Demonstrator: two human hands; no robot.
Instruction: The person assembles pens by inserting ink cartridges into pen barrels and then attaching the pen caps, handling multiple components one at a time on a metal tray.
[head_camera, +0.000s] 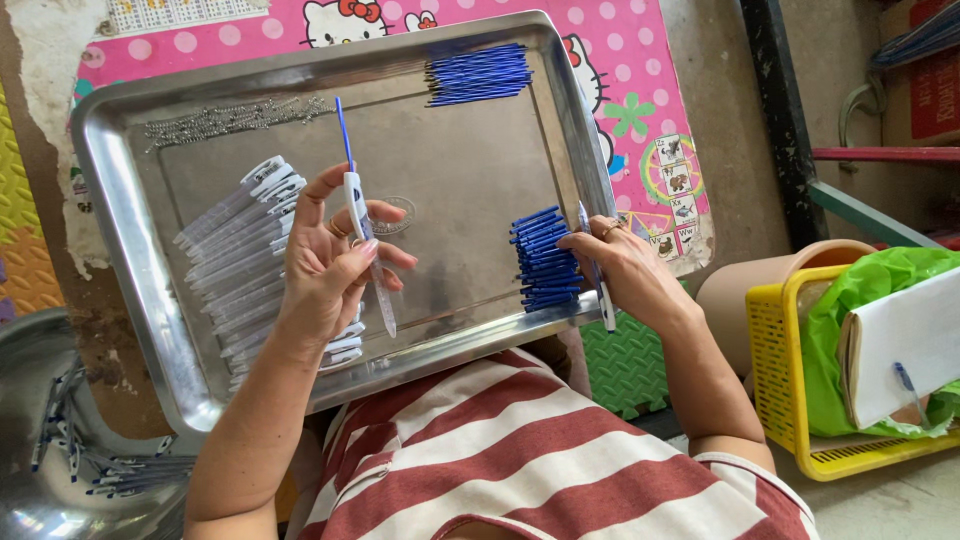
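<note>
Steel tray (130, 230): bare centre floor open between piles. Left side blocked by row of clear pen barrels (235, 235); top edge by line of springs (230, 118) and blue refills (478, 75); right side by stack of blue parts (545, 262). Yellow basket (775, 350) crowds right flank, just beside tray.

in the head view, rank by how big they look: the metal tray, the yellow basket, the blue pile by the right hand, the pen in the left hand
1. metal tray
2. yellow basket
3. blue pile
4. pen, thinnest, though about as long as the pile
</note>
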